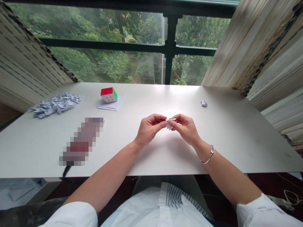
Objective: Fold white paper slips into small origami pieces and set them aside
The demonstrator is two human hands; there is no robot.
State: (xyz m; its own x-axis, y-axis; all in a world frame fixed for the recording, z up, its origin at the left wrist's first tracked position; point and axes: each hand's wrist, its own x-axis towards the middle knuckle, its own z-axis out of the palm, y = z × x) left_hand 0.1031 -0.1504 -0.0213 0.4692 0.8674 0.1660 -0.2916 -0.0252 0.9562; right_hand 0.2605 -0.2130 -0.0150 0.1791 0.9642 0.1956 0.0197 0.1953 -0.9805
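Note:
Both my hands meet over the middle of the white table (113, 145), pinching a small piece of folded white paper (169, 126) between them. My left hand (151, 126) grips its left end between thumb and fingertips. On the other side, my right hand (184, 126) has thumb and fingers closed on the paper, hiding part of it. The paper is creased into a small pointed shape. A silver bracelet (208, 154) circles my right wrist.
A heap of folded paper pieces (56, 104) lies at the far left. Right of it, a puzzle cube (109, 95) rests on flat paper sheets (107, 107). A blurred-out oblong object (82, 142) lies front left. One crumpled-looking paper piece (204, 103) sits back right. Windows and curtains (227, 47) border the table.

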